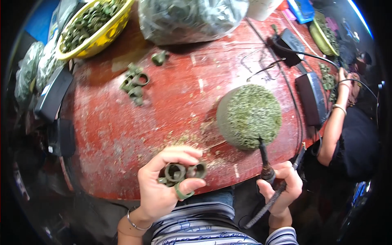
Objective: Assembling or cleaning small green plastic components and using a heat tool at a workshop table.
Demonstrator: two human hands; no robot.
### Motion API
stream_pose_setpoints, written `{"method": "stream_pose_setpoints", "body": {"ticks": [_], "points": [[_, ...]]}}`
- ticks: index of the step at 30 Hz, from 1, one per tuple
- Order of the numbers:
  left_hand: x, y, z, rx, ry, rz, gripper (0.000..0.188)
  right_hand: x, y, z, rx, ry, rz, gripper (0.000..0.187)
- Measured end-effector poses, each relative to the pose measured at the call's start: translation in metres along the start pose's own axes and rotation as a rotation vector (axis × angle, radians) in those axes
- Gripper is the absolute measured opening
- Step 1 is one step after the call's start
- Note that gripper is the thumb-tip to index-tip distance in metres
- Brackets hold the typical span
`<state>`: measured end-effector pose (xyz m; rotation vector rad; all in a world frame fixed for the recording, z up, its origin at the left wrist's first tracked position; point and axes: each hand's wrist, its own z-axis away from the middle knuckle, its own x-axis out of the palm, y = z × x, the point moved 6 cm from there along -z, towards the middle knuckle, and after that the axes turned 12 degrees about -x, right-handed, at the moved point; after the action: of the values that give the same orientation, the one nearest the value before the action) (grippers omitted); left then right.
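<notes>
Nothing can be read — the blue script [204, 237] on the striped shirt [185, 214] is illegible.

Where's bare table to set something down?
The red table looks bare between the green ring cluster and the round green block, also left of that cluster, toward a black box. Crumbs lie beyond the left hand; cables and boxes crowd the right.

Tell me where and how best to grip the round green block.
Probably by its curved side wall, coming from the left: the block is roughly cylindrical, that wall shows bare, while the tool in the right hand is at its near edge.
</notes>
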<state>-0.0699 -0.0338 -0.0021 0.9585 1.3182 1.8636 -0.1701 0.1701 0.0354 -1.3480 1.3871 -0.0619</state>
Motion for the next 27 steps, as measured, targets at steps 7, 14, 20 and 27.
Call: {"method": "stream_pose_setpoints", "body": {"ticks": [7,14,20,27], "points": [[0.002,-0.001,0.005,-0.204,0.075,0.131,0.025,0.038,-0.011,0.010,-0.132,-0.116,-0.255,0.037],[0.017,0.018,0.005,0.084,0.029,-0.392,0.027,0.051,0.003,0.025,0.128,0.042,-0.447,0.032],[0.040,0.017,0.005,0.181,0.025,-0.694,0.035,0.044,0.006,0.027,0.137,0.150,-0.475,0.029],[0.046,0.016,-0.003,0.218,0.092,-0.752,0.019,0.048,0.006,0.027,0.150,0.163,-0.507,0.028]]}}
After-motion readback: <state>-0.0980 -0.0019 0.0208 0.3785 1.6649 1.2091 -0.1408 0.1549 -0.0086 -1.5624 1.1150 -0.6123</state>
